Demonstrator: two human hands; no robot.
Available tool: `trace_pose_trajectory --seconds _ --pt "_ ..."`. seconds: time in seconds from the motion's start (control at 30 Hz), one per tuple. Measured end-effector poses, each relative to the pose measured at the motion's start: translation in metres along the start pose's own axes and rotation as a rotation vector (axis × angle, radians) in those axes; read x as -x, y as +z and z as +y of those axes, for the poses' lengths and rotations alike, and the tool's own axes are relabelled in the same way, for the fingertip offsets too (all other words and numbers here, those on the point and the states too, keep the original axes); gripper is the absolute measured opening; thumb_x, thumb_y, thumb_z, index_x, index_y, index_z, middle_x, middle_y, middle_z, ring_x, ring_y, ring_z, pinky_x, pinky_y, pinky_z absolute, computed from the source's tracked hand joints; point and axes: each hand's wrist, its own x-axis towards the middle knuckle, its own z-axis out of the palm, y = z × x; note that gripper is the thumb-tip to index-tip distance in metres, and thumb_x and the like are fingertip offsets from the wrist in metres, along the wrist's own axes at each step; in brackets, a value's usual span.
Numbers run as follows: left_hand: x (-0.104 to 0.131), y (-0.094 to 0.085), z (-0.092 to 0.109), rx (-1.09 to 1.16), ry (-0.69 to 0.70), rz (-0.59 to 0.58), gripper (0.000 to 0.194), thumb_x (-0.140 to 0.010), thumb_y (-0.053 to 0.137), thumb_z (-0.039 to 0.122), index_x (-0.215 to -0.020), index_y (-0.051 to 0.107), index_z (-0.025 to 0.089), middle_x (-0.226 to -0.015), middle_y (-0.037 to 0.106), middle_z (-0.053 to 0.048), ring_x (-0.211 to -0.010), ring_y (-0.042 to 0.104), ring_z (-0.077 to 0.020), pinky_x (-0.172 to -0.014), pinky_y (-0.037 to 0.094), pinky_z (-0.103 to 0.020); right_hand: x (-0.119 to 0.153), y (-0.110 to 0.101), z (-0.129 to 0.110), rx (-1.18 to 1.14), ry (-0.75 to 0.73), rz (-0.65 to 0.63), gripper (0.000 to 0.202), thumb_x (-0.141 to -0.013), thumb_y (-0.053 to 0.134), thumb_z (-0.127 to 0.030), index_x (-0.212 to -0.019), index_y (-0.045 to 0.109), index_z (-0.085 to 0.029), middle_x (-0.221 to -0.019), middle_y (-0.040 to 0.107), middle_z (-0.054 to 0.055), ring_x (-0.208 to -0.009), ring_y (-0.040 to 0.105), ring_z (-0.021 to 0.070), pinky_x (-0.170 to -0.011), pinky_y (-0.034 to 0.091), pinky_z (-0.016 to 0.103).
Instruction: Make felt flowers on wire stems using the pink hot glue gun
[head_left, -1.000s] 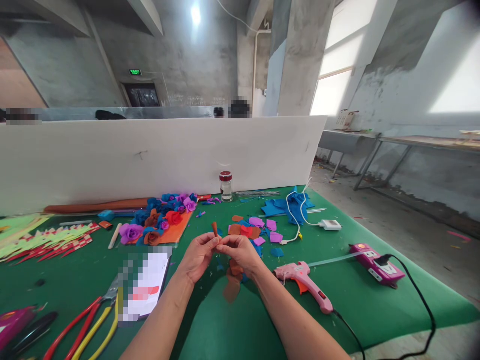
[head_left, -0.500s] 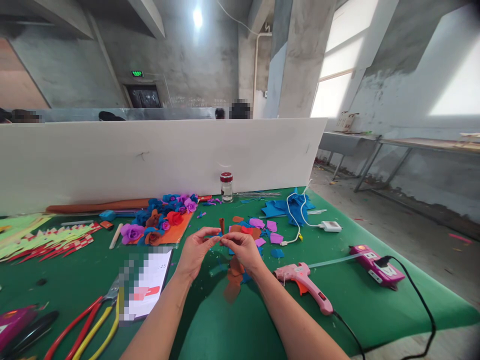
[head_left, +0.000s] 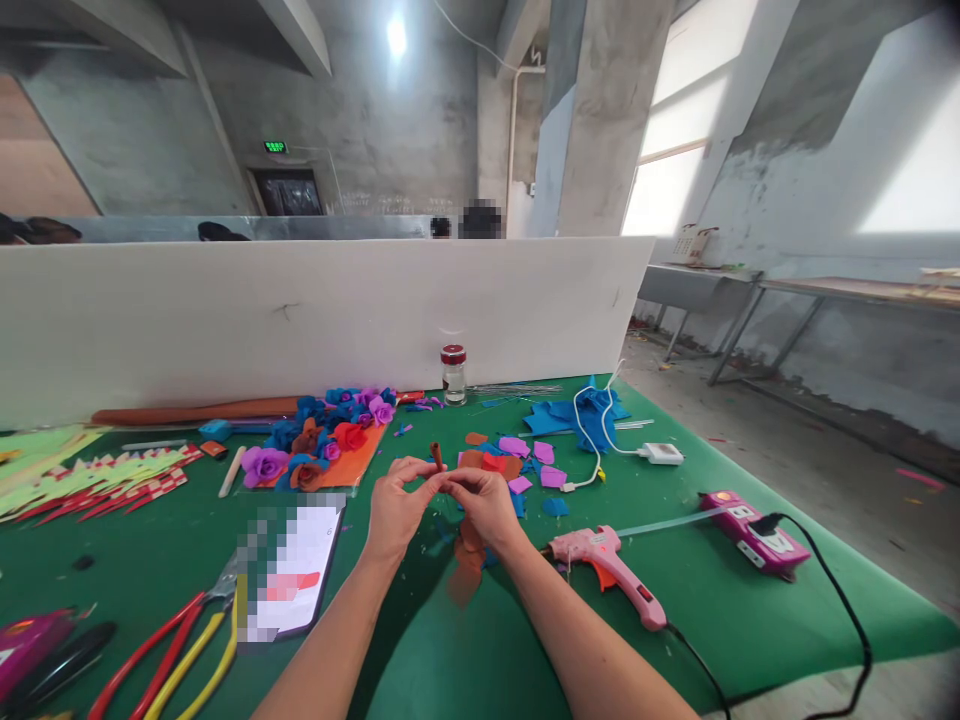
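A small rolled brown paper piece point(head_left: 437, 458) stands up between the fingertips, over the green table. My left hand point(head_left: 401, 505) is closed round its lower end. My right hand point(head_left: 486, 502) touches the left at the fingertips, pinching at the base of the same piece. The fingers hide the lower part of the roll. Behind and beside the hands lie loose purple petals point(head_left: 553, 477), brown ones point(head_left: 466, 575), and red and blue pieces. Finished paper flowers point(head_left: 306, 473) are heaped to the left on an orange sheet.
A pink glue gun point(head_left: 611, 562) lies right, its stick near a purple power strip point(head_left: 754, 532). Phone point(head_left: 304, 570) and red and yellow pliers point(head_left: 196, 620) are left. A lidded jar point(head_left: 453, 375) stands before the white board point(head_left: 337, 320). A white charger point(head_left: 660, 453) lies at back right.
The brown roll has shifted slightly left and lower and now tilts left. My left hand has turned a little, with its fingers closer round the roll.
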Motion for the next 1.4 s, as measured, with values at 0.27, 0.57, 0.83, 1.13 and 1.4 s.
trace_pose_trajectory --seconds 0.27,0.57,0.83,1.13,1.4 --pt "0.001 0.002 0.001 0.035 0.002 0.032 0.004 -0.068 0.075 0.028 -0.066 0.075 0.025 -0.072 0.065 -0.003 -0.081 0.055 -0.0218 -0.08 0.039 -0.03 0.0 0.001 0.002 0.006 0.015 -0.006 0.015 -0.071 0.072 -0.035 -0.078 0.077 -0.023 -0.079 0.075 0.004 -0.076 0.068 0.0221 -0.076 0.052 0.033" --pt "0.002 0.0 0.004 -0.014 0.035 0.023 0.013 -0.07 0.071 0.025 -0.058 0.067 0.023 -0.069 0.061 -0.002 -0.077 0.053 -0.0205 -0.075 0.036 -0.028 0.003 0.007 0.001 -0.015 0.05 -0.045 0.017 -0.07 0.072 -0.036 -0.073 0.076 -0.02 -0.075 0.074 0.004 -0.072 0.066 0.0199 -0.072 0.05 0.03" --pt "-0.001 -0.002 0.01 0.066 -0.078 -0.017 0.022 -0.056 0.082 0.031 -0.076 0.076 0.026 -0.076 0.067 -0.003 -0.083 0.054 -0.0229 -0.076 0.039 -0.029 0.0 0.0 -0.004 0.01 0.039 -0.012 0.018 -0.07 0.071 -0.038 -0.074 0.076 -0.021 -0.075 0.073 0.004 -0.073 0.065 0.0199 -0.073 0.049 0.031" --pt "-0.002 -0.006 0.002 0.374 -0.329 -0.188 0.026 -0.063 0.08 0.038 -0.08 0.076 0.019 -0.086 0.071 -0.005 -0.085 0.059 -0.0192 -0.08 0.042 -0.027 0.001 -0.003 -0.006 -0.054 0.083 -0.099 0.02 -0.07 0.074 -0.039 -0.073 0.076 -0.019 -0.069 0.071 0.002 -0.07 0.063 0.0167 -0.073 0.046 0.028" --pt "0.0 -0.01 0.006 0.47 -0.348 -0.317 0.017 -0.067 0.077 0.034 -0.07 0.073 0.017 -0.069 0.062 -0.001 -0.07 0.051 -0.0136 -0.067 0.04 -0.024 0.006 -0.004 -0.016 -0.143 0.156 -0.221 0.024 -0.067 0.077 -0.042 -0.073 0.075 -0.018 -0.068 0.07 0.001 -0.068 0.06 0.0141 -0.075 0.043 0.027"
